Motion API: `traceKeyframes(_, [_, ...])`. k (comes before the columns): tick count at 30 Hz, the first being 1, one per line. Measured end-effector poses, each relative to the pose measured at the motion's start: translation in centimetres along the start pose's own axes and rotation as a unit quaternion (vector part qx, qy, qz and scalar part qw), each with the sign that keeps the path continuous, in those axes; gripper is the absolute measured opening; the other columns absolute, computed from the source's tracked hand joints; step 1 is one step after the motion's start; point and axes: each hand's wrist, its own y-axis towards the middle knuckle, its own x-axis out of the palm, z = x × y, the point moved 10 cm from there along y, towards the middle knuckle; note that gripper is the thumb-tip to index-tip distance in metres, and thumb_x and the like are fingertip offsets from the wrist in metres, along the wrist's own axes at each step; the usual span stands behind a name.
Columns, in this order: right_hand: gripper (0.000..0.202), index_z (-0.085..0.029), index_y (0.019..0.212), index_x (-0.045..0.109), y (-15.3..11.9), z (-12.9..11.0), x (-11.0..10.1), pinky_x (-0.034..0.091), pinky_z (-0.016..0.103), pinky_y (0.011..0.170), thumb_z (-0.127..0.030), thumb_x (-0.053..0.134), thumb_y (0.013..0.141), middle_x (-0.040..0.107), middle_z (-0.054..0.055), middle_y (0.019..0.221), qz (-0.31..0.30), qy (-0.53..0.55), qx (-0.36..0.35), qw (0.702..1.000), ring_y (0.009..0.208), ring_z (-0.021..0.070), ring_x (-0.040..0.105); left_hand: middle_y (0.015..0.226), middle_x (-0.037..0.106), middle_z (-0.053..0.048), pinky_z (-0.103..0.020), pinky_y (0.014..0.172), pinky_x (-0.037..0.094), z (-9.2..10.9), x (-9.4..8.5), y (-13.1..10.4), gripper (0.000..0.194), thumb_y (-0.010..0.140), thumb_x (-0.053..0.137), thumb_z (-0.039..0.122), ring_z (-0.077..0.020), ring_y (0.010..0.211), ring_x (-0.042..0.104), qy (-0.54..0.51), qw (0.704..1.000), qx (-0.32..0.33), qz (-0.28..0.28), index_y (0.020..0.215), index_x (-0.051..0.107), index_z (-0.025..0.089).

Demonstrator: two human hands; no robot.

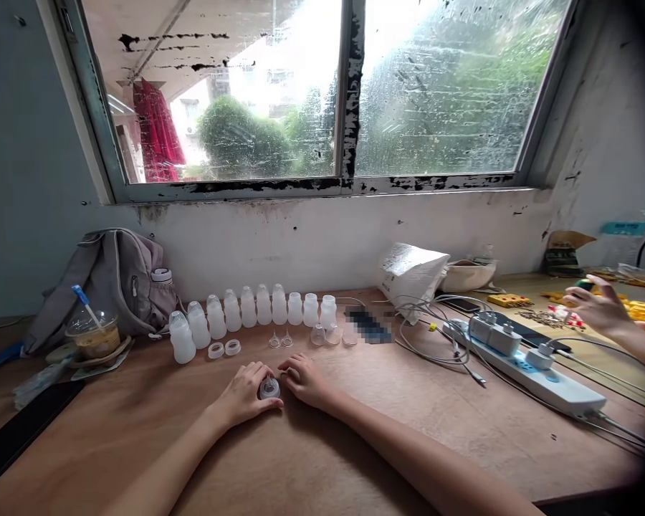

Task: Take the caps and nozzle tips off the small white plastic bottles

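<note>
My left hand (247, 394) is closed around a white bottle collar ring with a clear teat (269, 388) in it, low over the table. Just right of it, my right hand (304, 380) has loosely bent fingers pointing at the collar, with nothing visible in them. Beyond my hands stands a curved row of frosted baby bottles (231, 310); most have domed tops, and the three at the right end are uncovered. Before the row lie two white collar rings (216, 350), two clear teats (274, 340) and several clear dome caps (317, 335).
A grey backpack (112, 287) and a drink cup with a straw (94, 335) stand at left, near a black flat object (26, 430). At right are a power strip (537, 376), tangled cables and a white bag (411, 276). Another person's hand (602, 308) works at far right.
</note>
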Motion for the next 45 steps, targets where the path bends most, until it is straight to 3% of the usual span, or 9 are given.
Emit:
traceKeyframes(5, [0.013, -0.018, 0.085, 0.059, 0.0, -0.2, 0.1, 0.037, 0.03, 0.076, -0.016, 0.052, 0.074, 0.06, 0.004, 0.082, -0.001, -0.002, -0.007, 1.0, 0.084, 0.0173, 0.05, 0.09, 0.054, -0.003, -0.032, 0.075, 0.036, 0.2, -0.1, 0.0, 0.048, 0.063, 0.056, 0.056, -0.0208, 0.084, 0.049, 0.001, 1.0, 0.002, 0.002, 0.095, 0.052, 0.02])
traceKeyframes(8, [0.015, -0.018, 0.085, 0.058, 0.0, -0.2, 0.0, 0.037, 0.031, 0.076, -0.013, 0.05, 0.073, 0.059, 0.004, 0.082, 0.001, 0.002, -0.011, 1.0, 0.084, 0.0176, 0.049, 0.096, 0.053, -0.005, -0.033, 0.077, 0.036, 0.4, -1.1, 0.0, 0.044, 0.07, 0.052, 0.052, -0.0204, 0.086, 0.05, -0.013, 1.0, 0.002, 0.028, 0.101, 0.051, 0.021])
traceKeyframes(12, [0.034, -0.019, 0.088, 0.053, -0.4, -1.2, -0.4, 0.037, 0.03, 0.076, 0.002, 0.041, 0.064, 0.057, 0.003, 0.087, 0.004, 0.025, -0.043, 0.999, 0.087, 0.0164, 0.048, 0.083, 0.057, -0.004, -0.031, 0.075, 0.036, 0.6, -2.0, 0.0, 0.023, 0.079, 0.043, 0.039, -0.0188, 0.08, 0.051, -0.033, 0.998, -0.005, 0.059, 0.083, 0.056, 0.02])
traceKeyframes(15, [0.043, -0.019, 0.094, 0.047, -0.9, -3.0, -0.2, 0.037, 0.029, 0.077, 0.003, 0.041, 0.058, 0.053, 0.004, 0.092, -0.015, 0.04, -0.094, 0.995, 0.087, 0.0164, 0.047, 0.071, 0.057, -0.002, -0.026, 0.065, 0.037, 0.2, -2.1, 0.1, 0.023, 0.081, 0.04, 0.034, -0.0159, 0.068, 0.051, -0.094, 0.992, -0.035, 0.075, 0.073, 0.056, 0.019])
traceKeyframes(19, [0.032, -0.018, 0.095, 0.042, -1.2, -4.1, -0.3, 0.038, 0.03, 0.074, -0.006, 0.046, 0.065, 0.05, 0.005, 0.09, 0.003, 0.054, -0.103, 0.993, 0.083, 0.0169, 0.047, 0.063, 0.053, 0.001, -0.021, 0.054, 0.036, -0.7, -1.9, 0.0, 0.026, 0.082, 0.037, 0.038, -0.0115, 0.056, 0.047, -0.239, 0.961, -0.094, 0.101, 0.074, 0.053, 0.018])
traceKeyframes(26, [0.012, -0.019, 0.082, 0.042, -0.7, -3.0, -1.0, 0.038, 0.023, 0.061, -0.012, 0.045, 0.073, 0.049, 0.0, 0.074, 0.058, 0.098, -0.047, 0.992, 0.065, 0.0113, 0.045, 0.063, 0.055, 0.001, -0.02, 0.048, 0.038, -2.5, -0.3, -0.2, 0.032, 0.078, 0.042, 0.046, -0.0119, 0.053, 0.05, -0.388, 0.897, -0.174, 0.12, 0.09, 0.05, 0.018])
traceKeyframes(31, [0.009, -0.019, 0.077, 0.04, -0.5, -1.0, -1.5, 0.035, 0.021, 0.055, -0.013, 0.044, 0.072, 0.046, -0.002, 0.067, 0.1, 0.079, 0.013, 0.992, 0.058, 0.01, 0.043, 0.074, 0.058, -0.002, -0.022, 0.055, 0.042, -1.3, -0.6, -0.1, 0.031, 0.08, 0.039, 0.043, -0.0141, 0.067, 0.053, -0.371, 0.912, -0.14, 0.1, 0.082, 0.056, 0.017])
traceKeyframes(37, [0.014, -0.02, 0.077, 0.04, -0.1, 0.6, -0.8, 0.031, 0.019, 0.049, -0.014, 0.048, 0.067, 0.044, -0.005, 0.06, 0.079, 0.051, 0.061, 0.994, 0.052, 0.0095, 0.042, 0.074, 0.059, -0.001, -0.022, 0.058, 0.042, -0.4, -0.2, -0.1, 0.023, 0.077, 0.041, 0.026, -0.0134, 0.068, 0.053, -0.376, 0.917, -0.113, 0.069, 0.095, 0.054, 0.019])
traceKeyframes(45, [0.014, -0.02, 0.074, 0.041, 0.5, 0.4, -0.6, 0.029, 0.019, 0.05, -0.011, 0.047, 0.066, 0.047, -0.003, 0.062, 0.046, -0.003, 0.072, 0.996, 0.054, 0.01, 0.042, 0.075, 0.06, 0.001, -0.022, 0.06, 0.041, -0.8, 0.6, -0.2, 0.035, 0.066, 0.04, 0.012, -0.012, 0.064, 0.052, -0.359, 0.925, -0.116, 0.05, 0.097, 0.052, 0.02])
